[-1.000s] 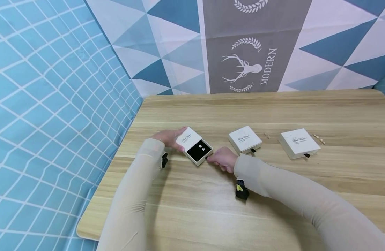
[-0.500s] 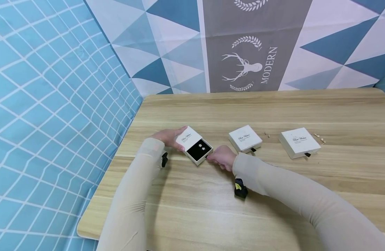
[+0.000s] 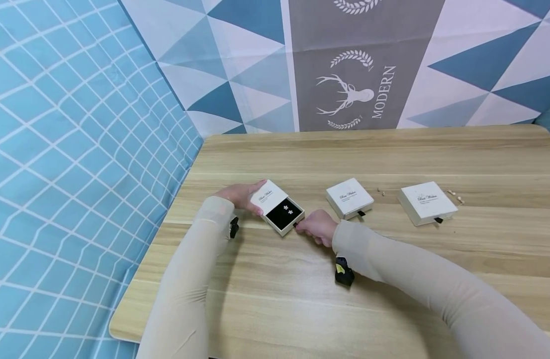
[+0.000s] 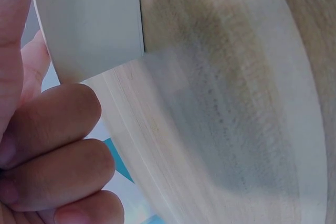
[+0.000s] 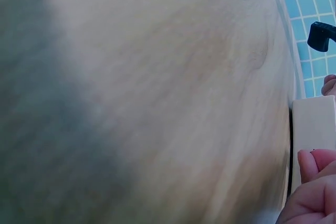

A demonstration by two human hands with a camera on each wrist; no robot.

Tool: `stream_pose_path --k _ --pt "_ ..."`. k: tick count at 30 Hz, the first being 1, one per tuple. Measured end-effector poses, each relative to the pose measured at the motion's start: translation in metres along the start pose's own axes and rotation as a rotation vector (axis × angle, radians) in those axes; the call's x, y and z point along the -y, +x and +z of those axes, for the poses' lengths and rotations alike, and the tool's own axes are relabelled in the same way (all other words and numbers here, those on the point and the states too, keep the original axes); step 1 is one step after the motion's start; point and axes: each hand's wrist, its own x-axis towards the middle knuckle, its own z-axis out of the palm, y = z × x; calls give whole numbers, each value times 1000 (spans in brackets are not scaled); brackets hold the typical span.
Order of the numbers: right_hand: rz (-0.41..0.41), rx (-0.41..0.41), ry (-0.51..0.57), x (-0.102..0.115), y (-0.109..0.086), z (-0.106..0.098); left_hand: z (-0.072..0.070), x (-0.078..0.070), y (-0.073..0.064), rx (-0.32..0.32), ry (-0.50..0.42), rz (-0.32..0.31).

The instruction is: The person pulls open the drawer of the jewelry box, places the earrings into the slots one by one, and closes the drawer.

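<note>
A small white drawer-style jewelry box (image 3: 268, 196) lies at the left of the table with its drawer (image 3: 279, 221) pulled partway out. On the drawer's black lining sit two flower-shaped earrings (image 3: 288, 209). My left hand (image 3: 242, 196) grips the box's sleeve from the left, thumb and fingers on opposite sides. My right hand (image 3: 318, 226) pinches the black pull tab (image 3: 295, 225) at the drawer's front. In the left wrist view, curled fingers (image 4: 58, 119) show beside the box's side (image 4: 89, 19). The right wrist view catches fingertips (image 5: 315, 166) against the drawer's white face (image 5: 314, 124).
Two more white boxes stand to the right, a middle box (image 3: 349, 197) and a right box (image 3: 427, 202), each with a black tab. Small earrings (image 3: 381, 192) lie beside the middle one, and a bracelet-like piece (image 3: 456, 197) behind the right one. A patterned cloth (image 3: 239, 60) backs the table.
Hands, box and drawer hold nearly the same positions throughout. Only a very slight shift of the head view shows.
</note>
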Motion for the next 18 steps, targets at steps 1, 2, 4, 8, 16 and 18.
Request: stream_pose_path --k 1,2,4,8,16,18 --pt "0 0 1 0 0 0 0 0 0 1 0 -1" --pt "0 -1 1 0 0 0 0 0 0 2 -2 -1" --pt "-1 -2 1 1 2 1 0 1 1 4 0 -4" --pt "-12 -10 -10 2 7 2 0 1 2 5 3 -11" --pt "-28 -39 -47 9 12 4 1 0 0 2 10 -6" --pt "-26 -41 -60 11 11 4 0 -1 -1 0 15 0"
